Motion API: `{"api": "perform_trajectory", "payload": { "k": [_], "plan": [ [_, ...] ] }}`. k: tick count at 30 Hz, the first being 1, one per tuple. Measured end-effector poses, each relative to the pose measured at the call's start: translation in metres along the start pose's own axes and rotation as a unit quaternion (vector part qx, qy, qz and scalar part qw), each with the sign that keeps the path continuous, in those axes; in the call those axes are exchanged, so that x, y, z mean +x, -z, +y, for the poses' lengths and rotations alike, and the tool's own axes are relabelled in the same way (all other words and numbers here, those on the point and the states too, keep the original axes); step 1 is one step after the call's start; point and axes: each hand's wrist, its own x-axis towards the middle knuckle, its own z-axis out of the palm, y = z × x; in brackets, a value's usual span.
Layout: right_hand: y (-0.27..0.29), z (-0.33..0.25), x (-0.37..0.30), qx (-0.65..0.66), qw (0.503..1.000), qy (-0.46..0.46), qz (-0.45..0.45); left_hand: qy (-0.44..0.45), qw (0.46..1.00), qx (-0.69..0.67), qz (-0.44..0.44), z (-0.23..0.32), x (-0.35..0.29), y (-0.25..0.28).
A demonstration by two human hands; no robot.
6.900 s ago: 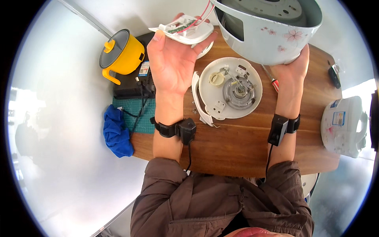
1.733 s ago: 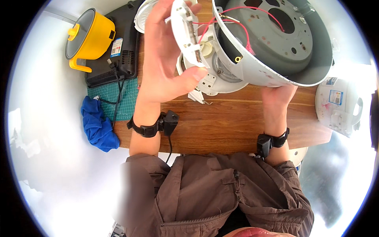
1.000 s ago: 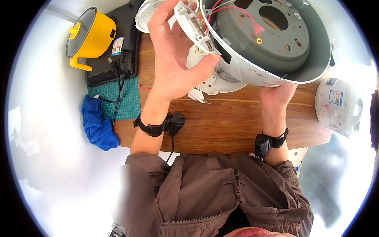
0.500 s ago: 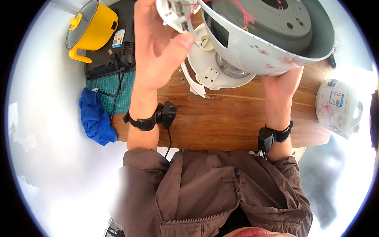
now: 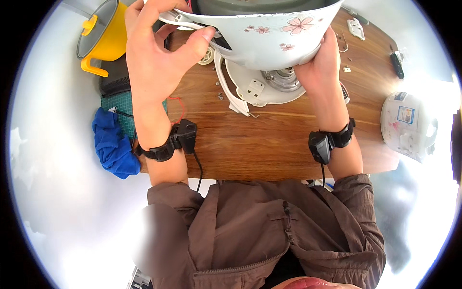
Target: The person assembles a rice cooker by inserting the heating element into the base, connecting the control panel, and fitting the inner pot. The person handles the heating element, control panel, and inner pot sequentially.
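A white rice cooker shell (image 5: pixel 269 41) with pink flower prints is held up in the air, tilted, its grey inner part partly visible at the top. My right hand (image 5: pixel 321 65) supports it from below on the right. My left hand (image 5: pixel 156 67) pinches a white plastic panel (image 5: pixel 179 20) between thumb and fingers, against the dark opening in the shell's left side. Beneath the shell, a white round base (image 5: pixel 240 79) lies on the table with a metal disc (image 5: pixel 285 81) on it. A curved white strip (image 5: pixel 230 91) rests beside the base.
At the left are a yellow pot (image 5: pixel 113 41), a blue cloth (image 5: pixel 111 144) and a green cutting mat (image 5: pixel 109 102). A white flowered appliance part (image 5: pixel 404 126) stands at the right. Screws (image 5: pixel 220 95), a black-handled tool (image 5: pixel 397 66) and a white plate (image 5: pixel 356 29) lie on the wooden table (image 5: pixel 269 144).
The shell has moved left and turned, so its flowered side now faces me. My left hand has moved left, bringing the panel to the shell's opening. The red wires inside have gone from sight.
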Motion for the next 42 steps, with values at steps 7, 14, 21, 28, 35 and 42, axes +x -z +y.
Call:
{"api": "perform_trajectory", "payload": {
  "k": [7, 14, 21, 28, 35, 42],
  "plan": [
    [0.003, -0.016, 0.019, -0.069, 0.993, 0.024, -0.095, 0.073, 0.990, -0.088, 0.083, -0.001, -0.005, -0.005],
    [0.039, -0.016, 0.019, -0.396, 0.912, 0.109, -0.009, 0.190, 0.958, -0.159, 0.144, 0.003, 0.000, -0.005],
    [0.072, 0.006, -0.005, -0.575, 0.797, 0.184, -0.020, 0.195, 0.937, -0.192, 0.216, 0.013, 0.004, 0.001],
    [0.064, 0.006, -0.015, -0.648, 0.722, 0.238, -0.041, 0.176, 0.942, -0.194, 0.209, 0.009, 0.003, 0.001],
    [0.056, 0.018, -0.045, -0.786, 0.504, 0.353, -0.054, 0.160, 0.934, -0.219, 0.234, 0.014, 0.004, 0.008],
    [0.061, 0.019, -0.035, -0.786, 0.519, 0.331, -0.047, 0.135, 0.936, -0.211, 0.249, 0.025, 0.002, 0.021]
  ]
}}
